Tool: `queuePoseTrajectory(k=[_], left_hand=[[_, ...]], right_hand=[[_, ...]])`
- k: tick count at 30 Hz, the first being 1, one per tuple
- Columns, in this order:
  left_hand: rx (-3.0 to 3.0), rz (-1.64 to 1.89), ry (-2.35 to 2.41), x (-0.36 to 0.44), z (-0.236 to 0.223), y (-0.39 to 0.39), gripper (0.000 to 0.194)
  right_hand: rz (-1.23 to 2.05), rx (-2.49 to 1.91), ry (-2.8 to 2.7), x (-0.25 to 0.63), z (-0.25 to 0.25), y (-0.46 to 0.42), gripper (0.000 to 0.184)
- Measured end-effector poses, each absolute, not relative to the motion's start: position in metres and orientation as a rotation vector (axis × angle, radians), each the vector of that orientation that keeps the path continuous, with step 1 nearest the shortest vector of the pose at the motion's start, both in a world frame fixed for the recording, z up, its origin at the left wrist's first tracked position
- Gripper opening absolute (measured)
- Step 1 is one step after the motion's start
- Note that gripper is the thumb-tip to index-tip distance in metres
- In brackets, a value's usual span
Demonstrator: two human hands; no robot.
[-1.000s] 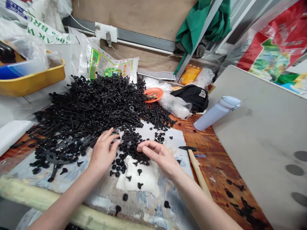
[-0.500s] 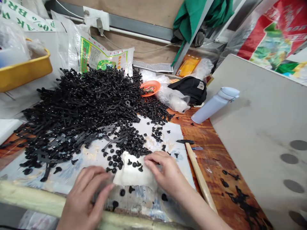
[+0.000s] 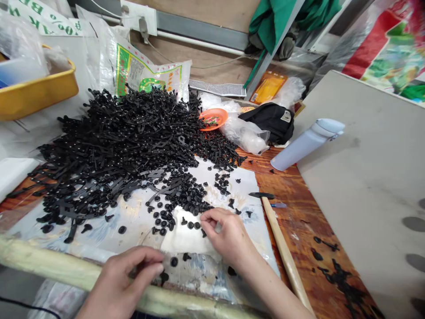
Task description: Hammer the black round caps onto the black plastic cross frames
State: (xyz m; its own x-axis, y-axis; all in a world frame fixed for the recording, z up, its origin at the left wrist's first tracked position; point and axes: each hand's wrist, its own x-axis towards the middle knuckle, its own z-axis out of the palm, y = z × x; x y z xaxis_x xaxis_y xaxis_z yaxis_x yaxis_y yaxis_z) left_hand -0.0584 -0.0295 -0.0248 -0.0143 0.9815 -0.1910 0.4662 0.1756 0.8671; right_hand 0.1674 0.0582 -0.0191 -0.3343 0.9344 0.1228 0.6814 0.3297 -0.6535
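A big heap of black plastic strips (image 3: 126, 141) covers the left and middle of the table. Small black round-headed studs (image 3: 181, 199) lie scattered in front of it on a white plastic sheet (image 3: 133, 217) and a white block (image 3: 184, 241). My right hand (image 3: 226, 235) rests on the block, thumb and forefinger pinched at a stud at the edge of the scatter. My left hand (image 3: 124, 279) is at the near table edge with its fingers curled and pinched together; what they hold is hidden. A few loose studs (image 3: 172, 262) lie between my hands.
A hammer with a wooden handle (image 3: 282, 252) lies to the right of my right hand. Farther right lie a pale blue bottle (image 3: 307, 142) and a grey board (image 3: 365, 186). At the back are an orange dish (image 3: 212, 118), a black pouch (image 3: 272, 122), printed bags (image 3: 146, 77) and a yellow bin (image 3: 36, 93).
My left hand drew back from the stud pile to the near table edge and curled into a pinch. My right hand moved slightly nearer and now pinches at the studs.
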Motion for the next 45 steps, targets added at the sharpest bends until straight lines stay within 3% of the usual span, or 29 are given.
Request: queuePoseTrajectory(k=[5,16,25,34,40,45], left_hand=[[1.072,0.822,1.505,-0.021,-0.018,0.004,0.013],[1.487,0.717,1.819,-0.017,-0.024,0.006,0.014],[1.742,0.521,1.695,-0.025,-0.016,0.019,0.014],[2.014,0.614,1.61,-0.025,-0.025,0.007,0.018],[2.162,0.828,1.633,-0.018,-0.025,0.006,0.017],[2.163,0.806,1.628,-0.016,-0.03,0.009,0.015]], right_hand=[[0.653,-1.374,-2.139,0.169,-0.019,0.051,0.014],[0.633,-1.464,-2.111,0.16,-0.014,0.059,0.013],[0.576,-1.318,-2.199,0.15,-0.005,0.055,0.008],[0.356,-1.204,-2.384,0.124,-0.01,0.055,0.02],[0.468,-1.174,-2.257,0.139,-0.004,0.059,0.016],[0.502,-1.359,-1.985,0.182,-0.001,0.059,0.014]])
